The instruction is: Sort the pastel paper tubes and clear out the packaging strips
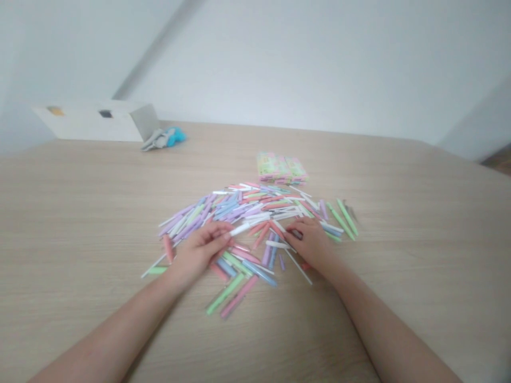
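Note:
Many slim pastel pieces like pens or pen parts, in purple, blue, green, pink and white, lie in a loose pile on the wooden table [80, 223]. My left hand [205, 246] pinches a white piece [240, 229] between thumb and fingers at the pile's left side. On the right side, my right hand [309, 239] has its fingers curled together at the end of another white piece [278, 229]. A green piece [225, 293] and a pink piece [239, 298] lie at the pile's near edge. Blur hides finer detail.
Behind the pile sits a stack of green and pink packets [281, 168]. A white box [96, 123] with two openings stands at the back left, beside a grey and blue object [165, 138]. Two green pieces [342, 219] lie right of the pile.

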{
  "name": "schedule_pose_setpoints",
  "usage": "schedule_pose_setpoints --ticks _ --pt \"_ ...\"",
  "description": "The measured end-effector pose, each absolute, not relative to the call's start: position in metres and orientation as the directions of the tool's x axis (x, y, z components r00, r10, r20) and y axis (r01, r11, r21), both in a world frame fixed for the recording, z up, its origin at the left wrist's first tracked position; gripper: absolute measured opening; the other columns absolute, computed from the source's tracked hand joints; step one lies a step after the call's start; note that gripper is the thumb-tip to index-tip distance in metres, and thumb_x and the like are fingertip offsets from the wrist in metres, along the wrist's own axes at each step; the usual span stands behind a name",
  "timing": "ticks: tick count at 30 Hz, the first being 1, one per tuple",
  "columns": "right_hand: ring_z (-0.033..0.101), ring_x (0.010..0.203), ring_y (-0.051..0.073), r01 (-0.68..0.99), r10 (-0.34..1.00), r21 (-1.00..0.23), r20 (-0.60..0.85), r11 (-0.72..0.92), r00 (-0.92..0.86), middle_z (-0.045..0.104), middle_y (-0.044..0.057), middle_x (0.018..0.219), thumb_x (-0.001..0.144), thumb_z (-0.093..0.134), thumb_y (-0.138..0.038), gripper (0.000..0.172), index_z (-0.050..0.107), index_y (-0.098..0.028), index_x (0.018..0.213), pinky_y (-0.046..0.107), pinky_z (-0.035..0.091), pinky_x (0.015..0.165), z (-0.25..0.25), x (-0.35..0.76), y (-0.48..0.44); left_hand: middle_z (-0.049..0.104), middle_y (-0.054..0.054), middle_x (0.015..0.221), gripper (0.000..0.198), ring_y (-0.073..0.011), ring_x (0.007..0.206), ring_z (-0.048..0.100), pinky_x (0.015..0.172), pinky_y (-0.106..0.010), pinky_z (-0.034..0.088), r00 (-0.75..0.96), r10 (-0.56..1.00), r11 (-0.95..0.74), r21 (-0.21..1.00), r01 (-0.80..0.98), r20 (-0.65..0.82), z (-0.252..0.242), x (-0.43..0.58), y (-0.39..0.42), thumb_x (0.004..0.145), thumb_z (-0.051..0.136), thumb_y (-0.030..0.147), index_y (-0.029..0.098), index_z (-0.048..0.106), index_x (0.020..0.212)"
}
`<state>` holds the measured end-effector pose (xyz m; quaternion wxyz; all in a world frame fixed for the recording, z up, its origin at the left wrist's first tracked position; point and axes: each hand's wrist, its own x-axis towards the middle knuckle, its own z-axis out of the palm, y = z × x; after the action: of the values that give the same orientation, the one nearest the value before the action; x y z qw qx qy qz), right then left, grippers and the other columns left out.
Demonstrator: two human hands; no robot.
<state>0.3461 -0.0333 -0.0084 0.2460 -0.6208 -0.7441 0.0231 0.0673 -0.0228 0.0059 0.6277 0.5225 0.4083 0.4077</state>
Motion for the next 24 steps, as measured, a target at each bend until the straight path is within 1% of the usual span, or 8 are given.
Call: schedule_pose_setpoints --ticks 4,9,11,16,20,24 --pt "0.057 0.091 0.023 0.919 0.926 -0.322 0.363 0.227 -0.102 0.066 0.007 0.089 0.082 0.062 -0.026 0.013 0.071 -0.018 0.081 0.036 0.041 0.087 -0.0125 0.3424 -0.0314 0.062 0.002 0.071 0.03 -0.005 0.047 0.044 0.042 -0.015 0.036 0.331 0.94 0.121 0.988 -0.091 -0.085 0.0038 0.0675 -0.0221 0.076 0.071 0.036 0.018 0.063 0.099" --pt "0.056 0.09 0.021 0.926 0.914 -0.29 0.39 0.241 -0.116 0.065 0.006 0.086 0.082 0.06 -0.021 0.009 0.068 -0.018 0.078 0.034 0.042 0.086 -0.0121 0.3402 -0.0318 0.062 0.002 0.07 0.028 -0.0048 0.048 0.045 0.04 -0.014 0.033 0.319 0.945 0.108 0.99 -0.091 -0.073 0.0027 0.0672 -0.0215 0.076 0.071 0.035 0.018 0.064 0.097" --pt "0.056 0.09 0.021 0.928 0.915 -0.283 0.384 0.242 -0.121 0.065 0.006 0.086 0.082 0.06 -0.021 0.01 0.068 -0.018 0.077 0.033 0.042 0.086 -0.0108 0.3396 -0.0329 0.061 0.002 0.07 0.028 -0.005 0.047 0.045 0.041 -0.014 0.035 0.328 0.942 0.106 0.991 -0.077 -0.075 0.0037 0.0673 -0.0218 0.077 0.07 0.035 0.018 0.064 0.097" --pt "0.056 0.092 0.021 0.931 0.925 -0.278 0.356 0.237 -0.129 0.065 0.006 0.089 0.085 0.059 -0.027 0.015 0.067 -0.018 0.077 0.032 0.042 0.087 -0.0089 0.3382 -0.0337 0.058 0.004 0.069 0.028 -0.0043 0.045 0.044 0.042 -0.016 0.041 0.342 0.935 0.119 0.991 -0.061 -0.091 0.0068 0.0684 -0.0233 0.076 0.07 0.035 0.018 0.064 0.098" --pt "0.056 0.092 0.02 0.943 0.927 -0.253 0.357 0.215 -0.115 0.065 0.007 0.089 0.086 0.057 -0.024 0.014 0.066 -0.018 0.077 0.031 0.043 0.086 -0.0069 0.3371 -0.0331 0.058 0.003 0.071 0.031 -0.0049 0.046 0.046 0.039 -0.015 0.042 0.352 0.93 0.137 0.989 -0.06 -0.108 0.0071 0.0685 -0.0239 0.075 0.071 0.036 0.018 0.064 0.098" --pt "0.056 0.091 0.021 0.95 0.921 -0.216 0.364 0.227 -0.137 0.064 0.008 0.087 0.085 0.056 -0.021 0.013 0.063 -0.018 0.075 0.032 0.042 0.085 -0.0052 0.3358 -0.0337 0.057 0.002 0.073 0.034 -0.0085 0.047 0.053 0.034 -0.017 0.045 0.372 0.917 0.173 0.984 -0.048 -0.143 0.0043 0.0671 -0.0234 0.076 0.069 0.04 0.019 0.061 0.102"
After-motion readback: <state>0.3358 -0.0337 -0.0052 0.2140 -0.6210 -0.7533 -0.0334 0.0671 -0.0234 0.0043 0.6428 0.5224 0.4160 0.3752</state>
